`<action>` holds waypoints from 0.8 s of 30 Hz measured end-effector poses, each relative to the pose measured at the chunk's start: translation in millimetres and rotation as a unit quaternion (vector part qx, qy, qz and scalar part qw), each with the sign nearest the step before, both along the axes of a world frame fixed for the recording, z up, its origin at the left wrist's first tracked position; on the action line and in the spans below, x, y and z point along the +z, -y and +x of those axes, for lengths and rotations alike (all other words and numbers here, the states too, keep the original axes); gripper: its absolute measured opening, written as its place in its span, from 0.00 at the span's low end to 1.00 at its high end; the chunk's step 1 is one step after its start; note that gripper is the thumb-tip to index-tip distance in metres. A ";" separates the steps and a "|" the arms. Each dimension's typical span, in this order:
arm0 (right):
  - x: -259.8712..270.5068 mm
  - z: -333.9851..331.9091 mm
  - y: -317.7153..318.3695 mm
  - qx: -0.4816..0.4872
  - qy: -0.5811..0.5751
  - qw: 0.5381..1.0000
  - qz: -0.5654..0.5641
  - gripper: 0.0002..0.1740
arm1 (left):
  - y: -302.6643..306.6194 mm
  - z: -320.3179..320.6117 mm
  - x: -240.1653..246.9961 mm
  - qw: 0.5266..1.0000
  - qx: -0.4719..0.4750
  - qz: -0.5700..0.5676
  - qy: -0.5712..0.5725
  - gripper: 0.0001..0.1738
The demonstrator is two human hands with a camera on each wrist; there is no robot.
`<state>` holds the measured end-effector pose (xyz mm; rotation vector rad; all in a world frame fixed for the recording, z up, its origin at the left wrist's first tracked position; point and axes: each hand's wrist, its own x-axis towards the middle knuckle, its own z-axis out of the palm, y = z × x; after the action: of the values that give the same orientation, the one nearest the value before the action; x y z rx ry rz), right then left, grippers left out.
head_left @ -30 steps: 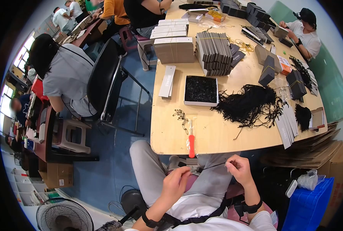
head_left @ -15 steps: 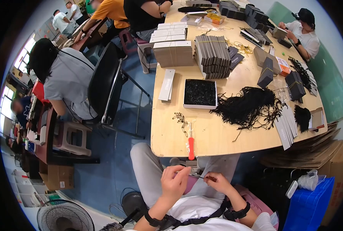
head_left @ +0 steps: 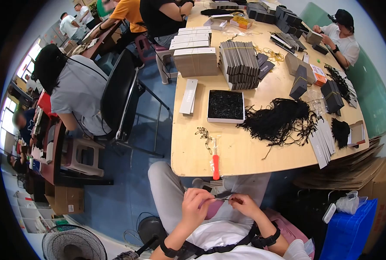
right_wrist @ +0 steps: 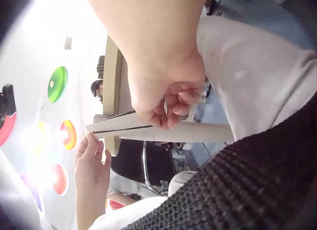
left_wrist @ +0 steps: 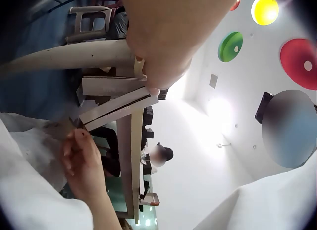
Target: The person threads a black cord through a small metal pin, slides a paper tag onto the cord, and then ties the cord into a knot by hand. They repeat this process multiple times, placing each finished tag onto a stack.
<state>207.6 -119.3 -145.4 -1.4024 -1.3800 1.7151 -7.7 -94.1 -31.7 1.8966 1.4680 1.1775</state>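
Observation:
Low over the lap, my left hand (head_left: 197, 207) pinches one end of narrow pale printed cards (left_wrist: 116, 110). Seen in the right wrist view, its thumb and fingers grip the tip of these long cards (right_wrist: 129, 128), with a dark line running between them. My right hand (head_left: 245, 205) is at the other end, fingers curled around a black cord (left_wrist: 74, 122) close to the card ends. The palm and wrist hide much of that grip in the right wrist view. Between the hands the cards look thin and edge-on from the head.
On the table (head_left: 193, 160) ahead lie a red-handled tool (head_left: 216, 167), a box of small black pieces (head_left: 226, 105), a heap of black cords (head_left: 279, 121) and banded card stacks (head_left: 239, 65). A fan (head_left: 73, 245) stands lower left; a blue bin (head_left: 349, 229) is at right.
My right hand has come left and down toward my left hand; the cord stretched between them a second ago now shows only a short length. My left hand has barely shifted.

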 end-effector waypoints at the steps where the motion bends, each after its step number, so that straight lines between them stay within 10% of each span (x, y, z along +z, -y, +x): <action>1: 0.5 -1.0 0.2 0.000 -0.001 1.000 0.000 0.09 | 2.1 -1.6 -0.7 1.000 -0.017 0.002 -0.005 0.10; 16: 30.1 -3.8 -2.9 0.029 0.031 0.999 0.005 0.08 | 9.0 2.8 -17.7 0.927 -0.050 -0.243 0.281 0.07; 24: 130.9 -7.0 -18.0 0.012 0.034 0.952 0.303 0.07 | 25.7 2.6 11.1 0.844 -0.102 -0.334 0.407 0.08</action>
<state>200.6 -101.3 -14.5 -1.0952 -1.7678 1.1083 -5.1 -119.8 -20.6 0.8601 0.9597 0.9854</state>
